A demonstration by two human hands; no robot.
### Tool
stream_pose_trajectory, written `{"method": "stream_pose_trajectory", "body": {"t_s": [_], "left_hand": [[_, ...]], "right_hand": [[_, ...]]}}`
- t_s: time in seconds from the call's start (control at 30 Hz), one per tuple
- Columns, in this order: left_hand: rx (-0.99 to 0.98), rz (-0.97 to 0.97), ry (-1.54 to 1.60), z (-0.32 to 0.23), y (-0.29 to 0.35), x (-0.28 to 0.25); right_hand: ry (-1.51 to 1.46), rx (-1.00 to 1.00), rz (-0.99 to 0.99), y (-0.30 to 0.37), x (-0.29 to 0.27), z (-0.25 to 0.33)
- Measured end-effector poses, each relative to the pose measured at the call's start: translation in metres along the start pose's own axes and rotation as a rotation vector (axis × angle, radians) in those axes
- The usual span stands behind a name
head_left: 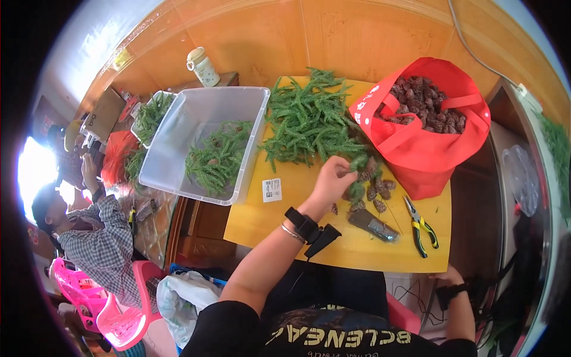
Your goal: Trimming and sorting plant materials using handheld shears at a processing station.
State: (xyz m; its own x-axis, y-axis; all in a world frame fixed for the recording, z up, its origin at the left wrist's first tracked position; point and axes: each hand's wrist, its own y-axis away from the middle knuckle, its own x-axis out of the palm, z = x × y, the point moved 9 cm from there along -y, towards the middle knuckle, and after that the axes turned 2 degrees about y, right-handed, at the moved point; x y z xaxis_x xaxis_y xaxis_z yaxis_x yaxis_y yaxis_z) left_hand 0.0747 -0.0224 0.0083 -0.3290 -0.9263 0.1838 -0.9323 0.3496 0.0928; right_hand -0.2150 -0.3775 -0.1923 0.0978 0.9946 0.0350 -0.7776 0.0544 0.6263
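My left hand [332, 180] reaches over the yellow table and is closed in a pinch on a blurred green pine sprig [357, 189]. Several loose pine cones [380, 189] lie beside its fingertips. A clear plastic packet of thin dark pieces [373, 226] rests just nearer to me, and pliers [420, 226] with yellow and black handles lie to its right. At the table's front right edge is my right hand [450, 277], its fingers mostly hidden. Beyond my left hand spreads a heap of green pine sprigs [309, 119].
A red bag [410, 157] full of pine cones stands at the back right. Left of the heap, a clear plastic bin [172, 143] holds finished-looking sprigs with cones. A white label [272, 190] lies on the table. Another person [101, 238] sits at a table further left, near pink chairs.
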Motion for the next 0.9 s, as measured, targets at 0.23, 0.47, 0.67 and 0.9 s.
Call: {"method": "stream_pose_trajectory", "body": {"t_s": [0.23,0.47,0.67,0.9], "left_hand": [[0.011,0.009,0.190,-0.045,0.042,-0.031],[0.027,0.121,0.387,-0.083,0.105,-0.047],[0.041,0.106,0.368,-0.075,0.113,-0.049],[0.202,0.026,0.330,-0.117,0.131,-0.065]], "right_hand": [[0.882,0.332,0.010,0.104,0.049,0.064],[0.965,0.235,-0.303,0.180,0.005,0.084],[0.632,-0.441,-0.200,0.178,0.165,0.249],[1.011,-0.852,0.568,0.125,0.355,0.200]]}}
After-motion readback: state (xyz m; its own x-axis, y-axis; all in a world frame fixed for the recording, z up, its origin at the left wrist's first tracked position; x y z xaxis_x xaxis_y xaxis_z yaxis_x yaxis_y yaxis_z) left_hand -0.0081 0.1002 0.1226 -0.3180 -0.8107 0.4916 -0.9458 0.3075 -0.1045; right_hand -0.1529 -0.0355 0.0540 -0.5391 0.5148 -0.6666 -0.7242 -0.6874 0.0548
